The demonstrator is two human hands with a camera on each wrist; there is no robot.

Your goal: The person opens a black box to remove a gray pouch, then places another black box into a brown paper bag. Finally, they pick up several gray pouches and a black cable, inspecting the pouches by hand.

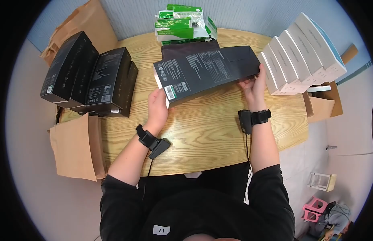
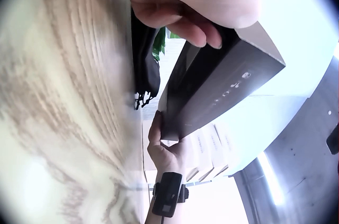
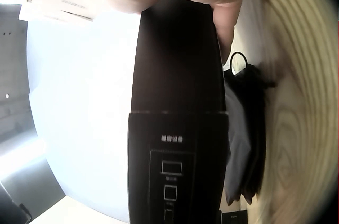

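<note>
A long black box point(image 1: 206, 72) with white print and a barcode label is held over the table, tilted, by both hands. My left hand point(image 1: 157, 107) grips its left end, and fingers curl under that end in the left wrist view. At the other end, my right hand point(image 1: 254, 89) holds the box, with the thumb on one side and fingers beneath. The right wrist view shows the narrow black side of the box point(image 3: 177, 75) between thumb and palm. Just behind the box lies a dark drawstring pouch point(image 1: 170, 51), partly covered by it.
Several black boxes point(image 1: 108, 80) are stacked at the left, with brown paper bags point(image 1: 74, 148) beside them. White boxes point(image 1: 291, 60) stand in a row at the right, near an open cardboard box point(image 1: 335, 100). Green-and-white packets point(image 1: 174, 30) lie at the back.
</note>
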